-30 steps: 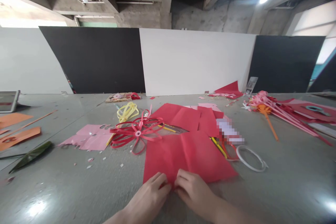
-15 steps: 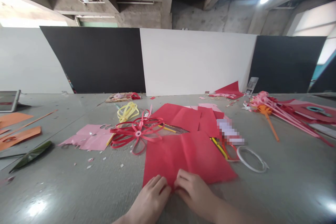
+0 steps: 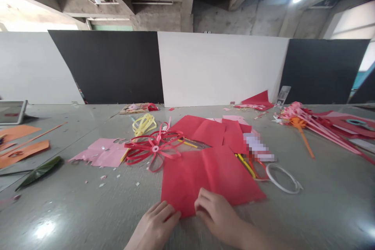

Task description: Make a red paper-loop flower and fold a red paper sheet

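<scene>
A red paper sheet [image 3: 190, 174] with a faint crease lies flat in front of me. My left hand [image 3: 159, 220] is closed, its fingertips bent over the sheet's near left corner. Along the same near edge, my right hand [image 3: 215, 215] pinches the paper with curled fingers; the thumb is partly hidden. Just beyond the sheet's left side sits a flower of looped red strips [image 3: 155, 149] with a pale round centre. More red sheets [image 3: 209, 131] overlap behind it.
A punched pink sheet [image 3: 102, 153] and paper scraps lie left, past them a green leaf [image 3: 39, 172] and orange sheets [image 3: 26, 154]. Yellow loops [image 3: 144, 125] stand behind the flower. To the right are a white wire coil [image 3: 283, 178], a pink strip bundle [image 3: 295, 111] and scissors [image 3: 360, 124].
My left hand has slid left along the near edge, away from the right hand, towards the sheet's corner. The right hand stays nearly in place. The view has shifted slightly.
</scene>
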Action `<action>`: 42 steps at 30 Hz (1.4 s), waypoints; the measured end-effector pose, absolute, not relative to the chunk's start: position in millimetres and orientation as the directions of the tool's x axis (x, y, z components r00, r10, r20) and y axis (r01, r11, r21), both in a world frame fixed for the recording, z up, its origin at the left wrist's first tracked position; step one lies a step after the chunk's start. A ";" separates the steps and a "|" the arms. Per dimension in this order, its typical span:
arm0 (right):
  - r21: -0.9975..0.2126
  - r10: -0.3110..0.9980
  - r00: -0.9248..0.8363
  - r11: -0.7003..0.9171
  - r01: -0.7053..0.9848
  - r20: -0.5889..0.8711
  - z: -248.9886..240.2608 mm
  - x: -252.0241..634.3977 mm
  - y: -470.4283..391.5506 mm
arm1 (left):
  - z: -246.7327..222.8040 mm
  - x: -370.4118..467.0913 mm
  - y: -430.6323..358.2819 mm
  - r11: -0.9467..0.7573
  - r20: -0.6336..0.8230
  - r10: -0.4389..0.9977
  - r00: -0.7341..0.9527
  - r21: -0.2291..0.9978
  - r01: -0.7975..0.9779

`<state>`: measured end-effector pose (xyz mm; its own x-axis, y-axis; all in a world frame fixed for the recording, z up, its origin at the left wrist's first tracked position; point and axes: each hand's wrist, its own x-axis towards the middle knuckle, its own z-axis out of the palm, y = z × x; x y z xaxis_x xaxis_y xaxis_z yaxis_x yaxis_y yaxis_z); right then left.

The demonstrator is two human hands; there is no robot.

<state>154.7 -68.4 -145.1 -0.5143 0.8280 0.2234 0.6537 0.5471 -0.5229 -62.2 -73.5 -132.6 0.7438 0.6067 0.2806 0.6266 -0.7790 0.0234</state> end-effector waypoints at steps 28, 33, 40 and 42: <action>-0.566 0.857 -0.490 0.486 0.666 0.160 -131.2 147.8 -72.5 | -118.8 -40.6 -70.0 -0.724 0.017 0.689 0.724 -0.035 0.689; -0.580 0.870 -0.468 0.463 0.670 0.153 -132.1 147.1 -73.9 | -119.5 -34.0 -72.1 -0.651 0.013 0.758 0.652 0.079 0.755; -0.626 0.881 -0.447 0.438 0.645 0.155 -135.0 146.4 -71.0 | -114.0 -36.2 -61.3 -0.511 -0.020 0.827 0.561 0.388 0.767; -0.653 0.882 -0.446 0.429 0.625 0.153 -134.3 146.8 -68.5 | -114.1 -37.0 -56.9 -0.501 -0.038 0.816 0.576 0.449 0.740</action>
<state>146.8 -68.5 -134.3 -0.4457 0.8820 0.1532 0.6247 0.4290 -0.6525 -37.0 -56.9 -114.1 0.5761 0.8165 -0.0385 0.7397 -0.5008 0.4495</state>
